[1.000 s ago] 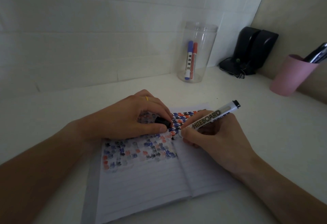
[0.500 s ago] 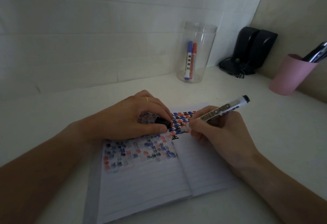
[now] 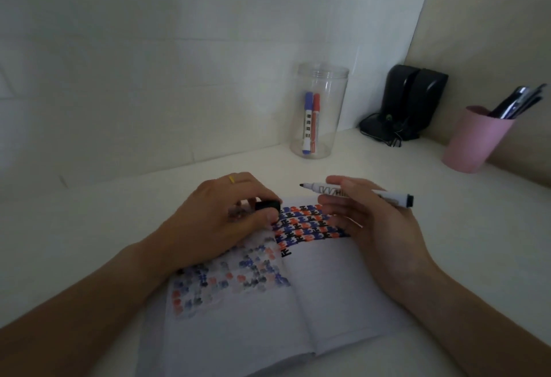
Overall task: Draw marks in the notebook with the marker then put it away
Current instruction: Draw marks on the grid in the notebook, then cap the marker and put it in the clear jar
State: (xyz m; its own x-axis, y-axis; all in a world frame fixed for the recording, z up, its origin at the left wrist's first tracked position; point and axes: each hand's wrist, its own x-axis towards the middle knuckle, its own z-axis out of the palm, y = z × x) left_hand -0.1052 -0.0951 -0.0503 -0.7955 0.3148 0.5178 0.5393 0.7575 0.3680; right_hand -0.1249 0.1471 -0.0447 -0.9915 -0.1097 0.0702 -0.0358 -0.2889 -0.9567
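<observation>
An open lined notebook (image 3: 313, 302) lies on the white desk, its upper pages covered with rows of blue, red and black marks. My right hand (image 3: 366, 221) holds a white whiteboard marker (image 3: 357, 193) level above the page, its black tip pointing left and clear of the paper. My left hand (image 3: 226, 221) rests on the left page and pinches the marker's black cap (image 3: 267, 205) between thumb and fingers.
A clear plastic jar (image 3: 320, 108) with a blue and a red marker stands at the back wall. Black speakers (image 3: 414, 99) with cables sit in the corner. A pink cup (image 3: 474, 141) of pens stands at the right.
My right hand has lifted the marker off the page and turned it from a slanted writing hold to level, tip now pointing left. My left hand has stayed put with the cap.
</observation>
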